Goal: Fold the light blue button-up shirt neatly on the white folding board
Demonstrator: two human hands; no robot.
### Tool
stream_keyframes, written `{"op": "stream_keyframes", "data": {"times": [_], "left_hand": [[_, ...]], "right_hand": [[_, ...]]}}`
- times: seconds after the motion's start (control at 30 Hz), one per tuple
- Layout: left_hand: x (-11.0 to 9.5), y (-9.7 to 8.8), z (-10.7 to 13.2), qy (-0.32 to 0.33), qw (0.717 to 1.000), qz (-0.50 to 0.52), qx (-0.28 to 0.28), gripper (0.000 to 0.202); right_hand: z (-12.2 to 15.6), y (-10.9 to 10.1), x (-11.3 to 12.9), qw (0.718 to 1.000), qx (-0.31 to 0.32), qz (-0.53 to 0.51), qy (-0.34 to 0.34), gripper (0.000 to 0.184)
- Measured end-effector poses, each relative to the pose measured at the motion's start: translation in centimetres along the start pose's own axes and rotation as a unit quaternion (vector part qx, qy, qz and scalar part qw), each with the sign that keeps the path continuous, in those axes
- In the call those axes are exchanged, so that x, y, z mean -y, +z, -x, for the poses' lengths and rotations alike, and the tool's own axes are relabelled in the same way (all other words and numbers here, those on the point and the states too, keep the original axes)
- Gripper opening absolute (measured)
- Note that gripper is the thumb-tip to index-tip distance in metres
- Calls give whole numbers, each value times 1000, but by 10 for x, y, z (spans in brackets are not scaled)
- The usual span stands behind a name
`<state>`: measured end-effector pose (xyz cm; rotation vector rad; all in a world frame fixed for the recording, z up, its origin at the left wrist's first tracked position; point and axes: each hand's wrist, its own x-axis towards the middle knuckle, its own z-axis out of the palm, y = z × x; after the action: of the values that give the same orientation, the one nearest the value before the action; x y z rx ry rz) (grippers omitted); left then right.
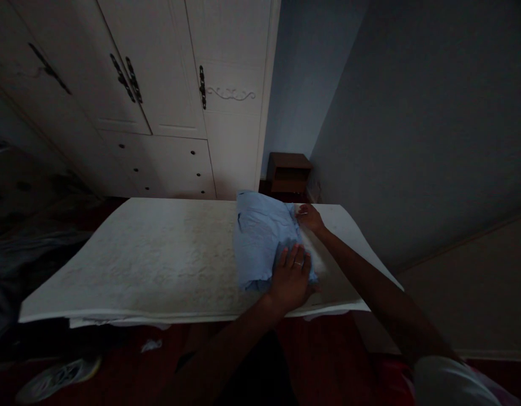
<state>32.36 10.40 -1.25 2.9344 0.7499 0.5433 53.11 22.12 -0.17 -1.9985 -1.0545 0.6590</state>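
Observation:
A light blue garment lies folded on the right part of a white board-like tabletop. My left hand rests flat on the garment's near right corner, fingers spread, a ring on one finger. My right hand reaches further out and touches the garment's far right edge with its fingers curled on the cloth.
A white wardrobe with dark handles and small drawers stands behind the tabletop. A small brown stool or nightstand sits in the corner by the blue-grey wall. A shoe and a scrap lie on the dark red floor at lower left.

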Motion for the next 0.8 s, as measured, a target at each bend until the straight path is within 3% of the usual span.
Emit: {"op": "stream_keyframes", "data": {"times": [0.13, 0.23, 0.3, 0.37, 0.5, 0.63, 0.8], "left_hand": [[1, -34, 30, 13, 993, 20, -113, 48], [11, -50, 64, -65, 976, 39, -206, 54], [21, -50, 83, -148, 959, 40, -239, 64], [30, -42, 96, -218, 946, 44, -235, 73], [43, -14, 100, -269, 940, 71, -199, 81], [51, 4, 92, -289, 934, 83, -194, 77], [58, 2, 84, -313, 930, 93, -171, 81]], "right_hand": [[9, 13, 15, 975, -21, 87, -205, 46], [11, 31, 24, 938, 25, 162, -306, 58], [7, 46, 26, 937, 48, 181, -294, 65], [1, 61, 25, 947, 57, 188, -255, 68], [-5, 79, 16, 964, 23, 187, -188, 63], [-3, 75, 9, 973, -17, 173, -155, 48], [-11, 54, 12, 984, -29, 159, -75, 45]]}}
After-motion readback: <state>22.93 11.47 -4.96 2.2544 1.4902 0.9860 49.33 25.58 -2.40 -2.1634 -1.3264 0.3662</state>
